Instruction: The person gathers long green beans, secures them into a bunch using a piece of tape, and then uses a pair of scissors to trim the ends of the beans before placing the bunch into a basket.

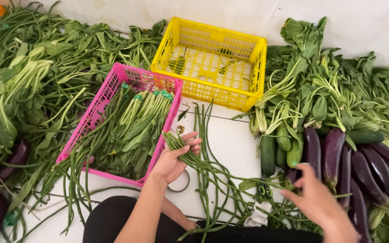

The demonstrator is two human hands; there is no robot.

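My left hand (pixel 175 158) is closed around one end of a bundle of long green beans (pixel 212 171), just right of the pink basket (pixel 96 108). The beans trail across the white floor toward my right hand (pixel 314 198). That hand hovers with fingers spread over the far end of the beans, next to the purple eggplants (pixel 334 153) and the cucumbers (pixel 269 155). The pink basket holds bundled leafy greens (pixel 136 121) and more long beans draped over its near edge.
An empty yellow basket (pixel 254 63) stands at the back centre. Heaps of leafy greens (pixel 329 90) fill the right side and another pile of greens (pixel 23 90) fills the left. An eggplant (pixel 16 155) lies at left. A rubber band (pixel 183 184) lies under my left wrist.
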